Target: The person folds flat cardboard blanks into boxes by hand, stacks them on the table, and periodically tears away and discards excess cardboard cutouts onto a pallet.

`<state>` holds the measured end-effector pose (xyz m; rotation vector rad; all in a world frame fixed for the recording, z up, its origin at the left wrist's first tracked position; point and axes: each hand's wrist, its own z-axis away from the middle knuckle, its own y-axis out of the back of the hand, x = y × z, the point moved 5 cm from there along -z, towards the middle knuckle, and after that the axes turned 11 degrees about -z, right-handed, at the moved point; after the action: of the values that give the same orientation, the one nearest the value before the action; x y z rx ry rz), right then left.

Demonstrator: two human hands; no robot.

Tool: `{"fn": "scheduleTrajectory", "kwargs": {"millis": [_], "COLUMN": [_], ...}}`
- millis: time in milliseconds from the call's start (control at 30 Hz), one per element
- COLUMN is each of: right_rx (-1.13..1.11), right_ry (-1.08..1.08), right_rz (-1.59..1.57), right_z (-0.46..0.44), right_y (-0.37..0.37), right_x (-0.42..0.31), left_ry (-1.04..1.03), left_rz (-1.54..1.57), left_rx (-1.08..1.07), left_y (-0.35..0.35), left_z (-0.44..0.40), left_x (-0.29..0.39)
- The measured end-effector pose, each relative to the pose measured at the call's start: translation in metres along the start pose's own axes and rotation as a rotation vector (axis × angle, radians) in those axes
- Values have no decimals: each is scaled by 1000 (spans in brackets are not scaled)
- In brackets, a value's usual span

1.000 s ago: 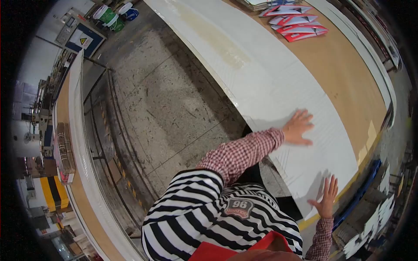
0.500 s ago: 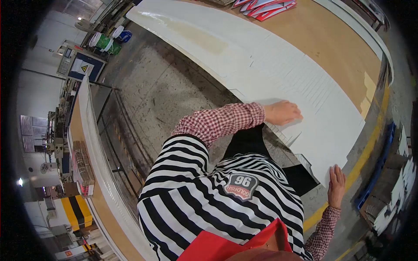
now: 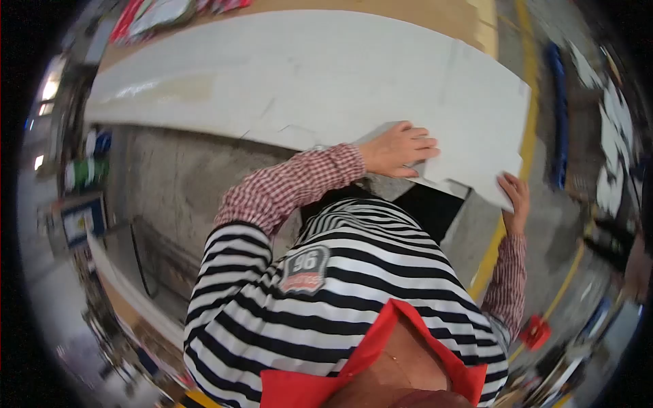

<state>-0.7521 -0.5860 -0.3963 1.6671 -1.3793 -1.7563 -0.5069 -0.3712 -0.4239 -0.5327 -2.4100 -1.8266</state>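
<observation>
A long white cardboard sheet (image 3: 326, 75) lies across the table in front of me, with a few cut lines near its near edge. My left hand (image 3: 401, 149) rests palm down at that near edge, fingers apart and bent on the sheet, the thumb low by the edge. At the sheet's right near corner, my right hand (image 3: 517, 194) holds the edge between thumb and fingers; its underside grip is hidden. Both forearms are in checked sleeves. Between the hands, small notched flaps (image 3: 445, 183) show along the edge.
Red and white plastic-wrapped packs (image 3: 153, 17) lie at the table's far left. Brown board (image 3: 408, 13) shows beyond the sheet. A blue pallet edge (image 3: 558, 115) and white pieces (image 3: 610, 149) stand on the right, past a yellow floor line (image 3: 484, 265).
The view has swung to the right and closer. My left hand has gone from lying flatter on the sheet to its near edge. My right hand stays at the right corner.
</observation>
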Motion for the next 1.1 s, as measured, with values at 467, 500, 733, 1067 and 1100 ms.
{"fn": "scheduleTrajectory", "kwargs": {"millis": [467,500,733,1067,1100], "right_rx": [108,32,-124,-134,-145], "right_ry": [25,104,127,144,159], "right_rz": [253,149,31,219,251], "right_z": [-41,-45,-33,-37,-38], "right_y": [11,1,-21,-17,-16], "right_x": [-43,-60,-47,-68,-72], "left_ry": [284,249,53,254,150], "left_rz": [-329,-326,-171,-409,-473], "left_rx": [-2,19,-7,156,89], "left_y": [15,19,68,19,18], "left_z": [-67,-64,-4,-22,-28], "left_x": [66,70,37,46,65]}}
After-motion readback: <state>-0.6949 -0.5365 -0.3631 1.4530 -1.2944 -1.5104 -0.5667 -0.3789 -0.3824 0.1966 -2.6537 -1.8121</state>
